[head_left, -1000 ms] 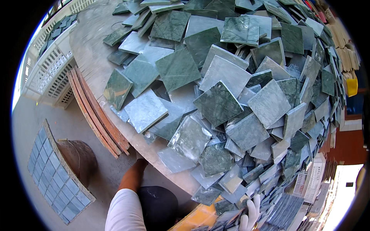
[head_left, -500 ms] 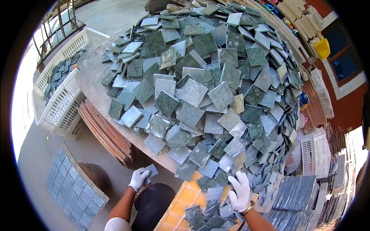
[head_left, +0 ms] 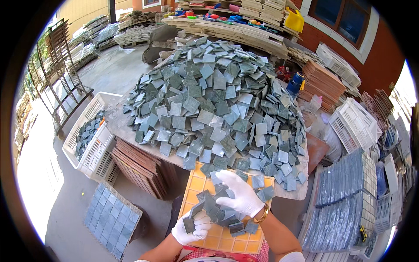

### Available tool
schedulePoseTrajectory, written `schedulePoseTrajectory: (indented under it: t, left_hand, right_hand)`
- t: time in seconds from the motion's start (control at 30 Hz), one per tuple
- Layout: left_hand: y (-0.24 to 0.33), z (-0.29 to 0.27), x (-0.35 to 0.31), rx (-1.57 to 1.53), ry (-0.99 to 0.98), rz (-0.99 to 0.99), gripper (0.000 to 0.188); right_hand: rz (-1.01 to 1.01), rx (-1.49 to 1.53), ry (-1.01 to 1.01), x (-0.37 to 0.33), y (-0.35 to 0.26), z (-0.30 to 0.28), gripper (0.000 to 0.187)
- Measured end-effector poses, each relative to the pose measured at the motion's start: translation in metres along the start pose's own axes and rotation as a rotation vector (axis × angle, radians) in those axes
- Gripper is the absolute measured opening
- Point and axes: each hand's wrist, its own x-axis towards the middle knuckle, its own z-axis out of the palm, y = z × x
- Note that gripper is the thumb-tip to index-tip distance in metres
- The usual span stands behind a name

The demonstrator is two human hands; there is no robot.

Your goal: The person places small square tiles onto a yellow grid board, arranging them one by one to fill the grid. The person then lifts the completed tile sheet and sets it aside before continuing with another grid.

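Observation:
My left hand (head_left: pixel 192 229), in a white glove, is closed around small grey-green stone tiles (head_left: pixel 188 225) at the near left side of a yellow gridded tray (head_left: pixel 198 174). Another tile stands on edge by its fingers. Above the tray is my gloved right hand (head_left: pixel 242 196), thumb and fingers spread, with a gold-coloured band at the wrist. Loose square tiles (head_left: pixel 227 214) lie jumbled on the tray beneath and beside it; my fingers partly hide them. Beyond the tray rises a big heap of similar tiles (head_left: pixel 209 100) on a table (head_left: pixel 122 126).
At left stand a white crate (head_left: pixel 94 153) with tile pieces, stacked reddish-brown trays (head_left: pixel 137 168) and a panel of tiles in rows (head_left: pixel 111 218). At right are stacked tile sheets (head_left: pixel 338 201), white crates (head_left: pixel 355 124) and a blue jug (head_left: pixel 296 83).
The view has turned and more of the yard shows. My left hand has come from beside the tray to its near left side. My right hand has moved in over the tray's loose tiles.

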Motion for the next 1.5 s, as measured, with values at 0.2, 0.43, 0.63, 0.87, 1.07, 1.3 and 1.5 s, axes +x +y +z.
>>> schedulePoseTrajectory:
  t: [0.2,0.43,0.63,0.87,1.07,1.3,1.5]
  left_hand:
    - [-0.042,-0.027,0.017,0.344,0.272,-0.033,0.033]
    - [-0.037,-0.046,-0.016,0.2,0.397,0.124,0.031]
    - [-0.042,-0.038,-0.014,0.282,0.319,0.115,0.086]
    - [-0.033,-0.041,-0.025,0.452,0.289,0.113,0.106]
    - [-0.021,-0.04,-0.036,1.267,0.714,0.449,0.043]
    - [-0.015,-0.041,-0.004,2.554,0.568,0.936,0.036]
    - [-0.024,-0.051,-0.017,2.854,0.923,0.935,0.066]
  right_hand:
    - [0.367,0.376,0.063,-0.09,-0.003,0.034,0.028]
    - [0.533,0.351,0.192,-0.171,0.015,0.037,0.03]
    - [0.45,0.135,0.364,-0.185,0.022,0.049,0.036]
    - [0.376,-0.042,0.228,-0.195,0.014,0.05,0.037]
    - [0.342,-0.068,0.24,-0.203,0.024,0.07,0.041]
    - [0.551,-0.087,0.219,-0.187,0.036,0.072,0.036]
    - [0.338,-0.28,0.252,-0.193,0.033,0.064,0.038]
